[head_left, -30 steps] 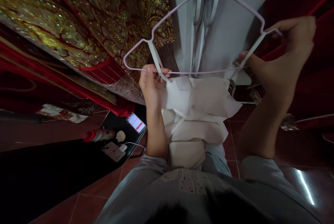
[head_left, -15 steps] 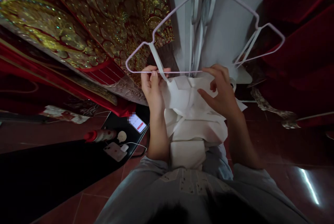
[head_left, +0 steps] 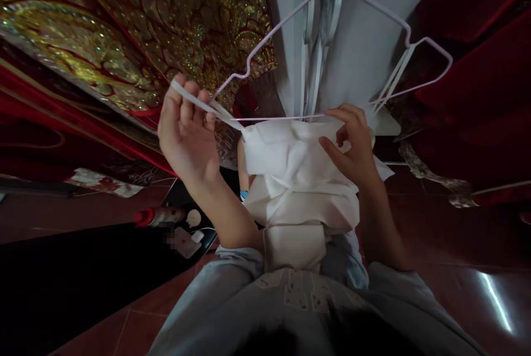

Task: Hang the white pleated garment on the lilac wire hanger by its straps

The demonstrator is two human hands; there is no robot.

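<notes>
A pale pink clothes hanger (head_left: pixel 286 17) is in front of me, its lower bar crossing above a white garment (head_left: pixel 298 151). My left hand (head_left: pixel 188 124) is at the hanger's left end, palm towards me and fingers curled. It holds a thin white strap (head_left: pixel 193 97) of the garment, drawn out to the left in a loop; the hand hides that corner of the hanger. My right hand (head_left: pixel 352 143) has its fingers bent over the lower bar at the garment's top edge, the thumb standing apart. Another white strap (head_left: pixel 392 82) hangs around the hanger's right shoulder.
Gold-sequined red clothing (head_left: pixel 108 52) hangs at left, dark red fabric (head_left: pixel 481 52) at right. Behind the hanger stand a pale panel and metal bars (head_left: pixel 311 68). A black surface at lower left bears a red-capped bottle (head_left: pixel 160 216) and a phone (head_left: pixel 185 242).
My left hand has moved left and turned palm towards me, pulling the left strap outward from the hanger's shoulder notch. The right hand has barely moved. The lit phone is now hidden.
</notes>
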